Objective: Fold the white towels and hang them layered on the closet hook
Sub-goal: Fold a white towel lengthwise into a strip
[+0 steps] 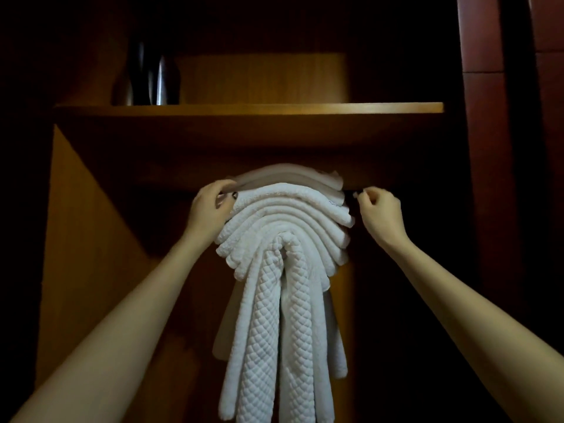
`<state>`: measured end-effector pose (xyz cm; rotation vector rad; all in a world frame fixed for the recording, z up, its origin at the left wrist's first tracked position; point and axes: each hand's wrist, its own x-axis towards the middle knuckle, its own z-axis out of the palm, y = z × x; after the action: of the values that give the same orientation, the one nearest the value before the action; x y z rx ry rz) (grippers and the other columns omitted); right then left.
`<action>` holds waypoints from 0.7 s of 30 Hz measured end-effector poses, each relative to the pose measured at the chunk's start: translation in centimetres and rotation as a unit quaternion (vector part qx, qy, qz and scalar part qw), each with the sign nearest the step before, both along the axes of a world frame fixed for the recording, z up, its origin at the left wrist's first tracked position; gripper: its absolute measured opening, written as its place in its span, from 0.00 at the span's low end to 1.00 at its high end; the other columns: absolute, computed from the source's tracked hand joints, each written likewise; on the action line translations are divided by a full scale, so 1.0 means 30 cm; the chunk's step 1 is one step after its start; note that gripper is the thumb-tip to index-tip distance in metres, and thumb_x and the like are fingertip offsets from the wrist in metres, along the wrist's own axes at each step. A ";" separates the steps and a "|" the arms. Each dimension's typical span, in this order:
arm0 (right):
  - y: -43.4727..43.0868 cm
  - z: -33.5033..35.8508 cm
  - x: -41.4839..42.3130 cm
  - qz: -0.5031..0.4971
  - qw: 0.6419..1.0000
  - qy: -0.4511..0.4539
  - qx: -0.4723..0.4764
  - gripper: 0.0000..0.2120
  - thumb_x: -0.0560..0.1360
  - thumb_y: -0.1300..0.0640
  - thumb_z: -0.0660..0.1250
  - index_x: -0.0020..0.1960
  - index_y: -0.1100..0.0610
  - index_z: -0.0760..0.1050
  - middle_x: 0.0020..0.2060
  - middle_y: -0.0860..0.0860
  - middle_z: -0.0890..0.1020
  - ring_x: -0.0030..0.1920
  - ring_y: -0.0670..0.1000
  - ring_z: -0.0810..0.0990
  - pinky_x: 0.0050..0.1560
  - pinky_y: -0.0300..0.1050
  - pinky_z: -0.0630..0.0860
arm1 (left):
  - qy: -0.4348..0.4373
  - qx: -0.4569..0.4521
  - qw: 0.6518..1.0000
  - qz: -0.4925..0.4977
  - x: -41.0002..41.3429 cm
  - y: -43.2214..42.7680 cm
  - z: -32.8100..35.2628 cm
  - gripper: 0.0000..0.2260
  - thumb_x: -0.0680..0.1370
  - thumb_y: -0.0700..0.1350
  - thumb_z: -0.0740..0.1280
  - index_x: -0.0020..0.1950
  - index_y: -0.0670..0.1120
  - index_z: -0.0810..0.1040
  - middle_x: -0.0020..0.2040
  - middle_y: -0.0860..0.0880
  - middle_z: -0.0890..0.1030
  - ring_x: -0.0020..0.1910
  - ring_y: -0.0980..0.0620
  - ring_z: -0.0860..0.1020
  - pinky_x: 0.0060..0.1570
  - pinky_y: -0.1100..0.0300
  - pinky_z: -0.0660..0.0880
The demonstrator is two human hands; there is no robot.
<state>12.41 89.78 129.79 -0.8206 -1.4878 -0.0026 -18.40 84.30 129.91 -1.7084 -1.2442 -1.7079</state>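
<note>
White towels (283, 227) hang layered, left hand (210, 206) gripping one

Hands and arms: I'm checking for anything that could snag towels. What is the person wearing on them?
Nothing visible: the left hand and right hand are bare, without gloves, and both forearms show no sleeves, watch or bracelet. Too dim to rule out rings.

two hands: left (207, 206), right (380, 215); one shelf (244, 109); two dark vessels (166, 83); towels (283, 227) many-layered, count unclear.

wooden shelf (250, 107), dark bottles (152, 77) on its left
</note>
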 end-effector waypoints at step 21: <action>0.017 0.061 -0.213 0.070 0.957 -0.280 -0.026 0.20 0.82 0.43 0.55 0.72 0.45 0.69 0.63 0.51 0.80 0.64 0.54 0.76 0.65 0.53 0.71 | 0.135 -0.121 0.981 0.067 0.058 0.030 0.031 0.19 0.73 0.68 0.54 0.62 0.69 0.68 0.60 0.62 0.79 0.59 0.52 0.77 0.52 0.54 0.69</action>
<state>6.03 90.28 131.63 -0.7901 -2.0878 -0.0980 -16.65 85.21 130.83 -1.8701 -1.4453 -1.2400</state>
